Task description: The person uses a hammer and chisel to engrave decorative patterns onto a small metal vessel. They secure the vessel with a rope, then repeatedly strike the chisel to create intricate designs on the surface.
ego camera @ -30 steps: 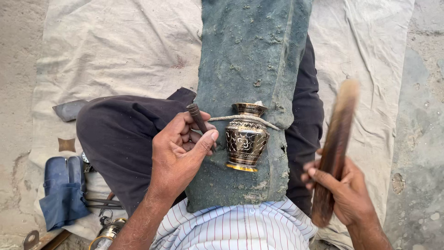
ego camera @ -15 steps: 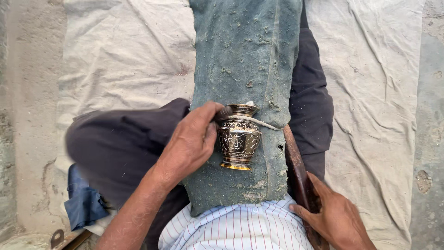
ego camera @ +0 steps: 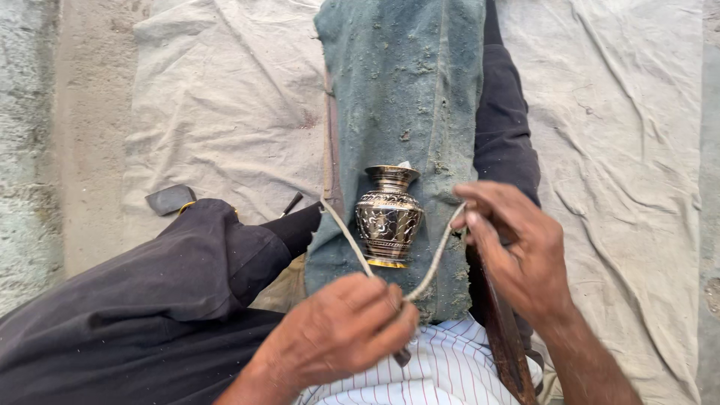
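Rough concrete floor [ego camera: 45, 150] runs down the left edge, overlaid by one wrinkled off-white cloth sheet [ego camera: 225, 112] reaching to the right border. No packages, labels or signs are visible.

At 9 o'clock on the sheet lies one small dark grey flat block [ego camera: 169, 199]; just right of it, one short dark rod-like tool [ego camera: 292, 203] pokes out beside the person's dark-trousered knee [ego camera: 195, 255].

At centre, one dusty grey-green padded cloth [ego camera: 405, 90] lies along the outstretched leg, from 12 o'clock down to the striped shirt [ego camera: 442, 371]. One engraved dark-and-brass metal vase [ego camera: 388, 217] lies on this cloth, neck toward 12 o'clock.

One pale thin cord [ego camera: 431, 262] loops around the vase in a V. Left hand [ego camera: 337, 334], at 6 o'clock, is closed, pinching the cord's low point. Right hand [ego camera: 517, 251], at 3 o'clock, has its fingers curled on the cord's right end.

One long brown wooden stick [ego camera: 502, 337] lies below the right hand.
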